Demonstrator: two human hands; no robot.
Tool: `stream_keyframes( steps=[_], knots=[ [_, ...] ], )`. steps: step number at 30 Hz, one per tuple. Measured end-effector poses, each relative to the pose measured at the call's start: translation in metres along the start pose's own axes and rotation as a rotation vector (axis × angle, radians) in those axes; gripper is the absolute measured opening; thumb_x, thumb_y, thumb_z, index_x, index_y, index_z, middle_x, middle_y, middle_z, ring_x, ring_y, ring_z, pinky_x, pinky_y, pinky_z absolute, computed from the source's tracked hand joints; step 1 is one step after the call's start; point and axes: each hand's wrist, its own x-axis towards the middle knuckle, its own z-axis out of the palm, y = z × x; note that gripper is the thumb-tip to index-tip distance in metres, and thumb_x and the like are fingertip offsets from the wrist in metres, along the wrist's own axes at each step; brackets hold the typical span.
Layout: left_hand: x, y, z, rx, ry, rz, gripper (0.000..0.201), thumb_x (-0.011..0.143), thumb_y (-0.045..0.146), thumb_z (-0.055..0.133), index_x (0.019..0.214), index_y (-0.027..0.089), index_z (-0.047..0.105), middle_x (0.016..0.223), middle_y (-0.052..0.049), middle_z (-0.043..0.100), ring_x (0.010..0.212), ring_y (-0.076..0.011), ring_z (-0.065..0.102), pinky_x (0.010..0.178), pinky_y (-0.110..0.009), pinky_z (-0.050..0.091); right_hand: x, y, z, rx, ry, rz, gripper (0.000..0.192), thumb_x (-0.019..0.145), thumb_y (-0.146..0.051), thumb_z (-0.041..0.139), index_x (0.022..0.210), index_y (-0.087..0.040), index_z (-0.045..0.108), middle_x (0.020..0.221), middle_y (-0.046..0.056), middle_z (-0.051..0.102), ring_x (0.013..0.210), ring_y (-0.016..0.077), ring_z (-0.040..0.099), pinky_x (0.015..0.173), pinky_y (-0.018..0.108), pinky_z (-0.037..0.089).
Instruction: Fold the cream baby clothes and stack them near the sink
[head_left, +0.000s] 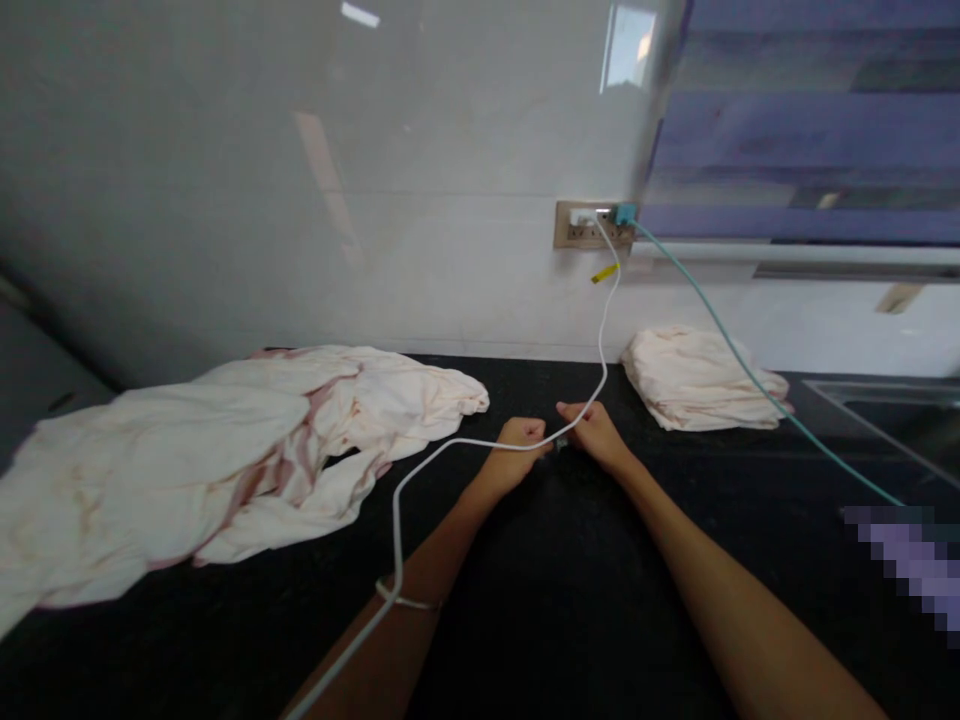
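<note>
My left hand [519, 446] is closed in a fist low over the black countertop [525, 385], with a bangle [412, 602] on that wrist. Close by on its right, my right hand [594, 432] is curled with the thumb side toward the left hand. A small pale greenish patch [562, 443], too small to name, shows in the gap between them. Dark material below blends with the counter, so what the fingers grip cannot be made out. A white cable [465, 441] crosses in front of both hands and runs down past my left forearm.
A crumpled white cloth [247, 440] with pinkish stains spreads at left. Another white cloth [694, 375], folded, lies at right near a sink edge [847, 395]. A wall socket [566, 235] holds the white plug and a teal cable [720, 320]. A purple blind [795, 130] hangs above.
</note>
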Motion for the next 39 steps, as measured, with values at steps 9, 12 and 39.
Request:
stream_keyframes(
  steps=[9,12,39],
  knots=[
    [0.011,0.002,-0.006,-0.127,-0.148,-0.135,0.037,0.08,0.041,0.058,0.066,0.024,0.028,0.053,0.009,0.041,0.039,-0.003,0.021,0.042,-0.019,0.012,-0.027,-0.012,0.016,-0.299,0.078,-0.145,0.049,0.092,-0.055,0.048,0.058,-0.02,0.047,0.055,-0.004,0.038,0.056,0.0104,0.034,0.053,0.026,0.023],
    [0.011,0.001,-0.004,-0.071,-0.133,-0.1,0.036,0.079,0.038,0.057,0.064,0.024,0.028,0.049,0.011,0.032,0.038,-0.0043,0.022,0.042,-0.019,0.014,-0.05,-0.014,0.023,-0.361,0.1,-0.135,0.044,0.093,-0.049,0.048,0.06,-0.02,0.047,0.057,-0.003,0.042,0.056,0.0107,0.037,0.055,0.026,0.024],
    [-0.006,-0.004,-0.109,1.159,0.587,-0.166,0.035,0.099,0.035,0.045,0.122,0.015,0.062,0.116,-0.017,0.065,0.105,-0.0312,0.066,0.084,-0.037,0.05,-0.046,-0.01,0.014,-0.051,0.004,-0.018,0.055,0.085,-0.065,0.056,0.054,-0.023,0.039,0.05,-0.006,0.033,0.05,0.0086,0.027,0.05,0.025,0.021]
  ],
)
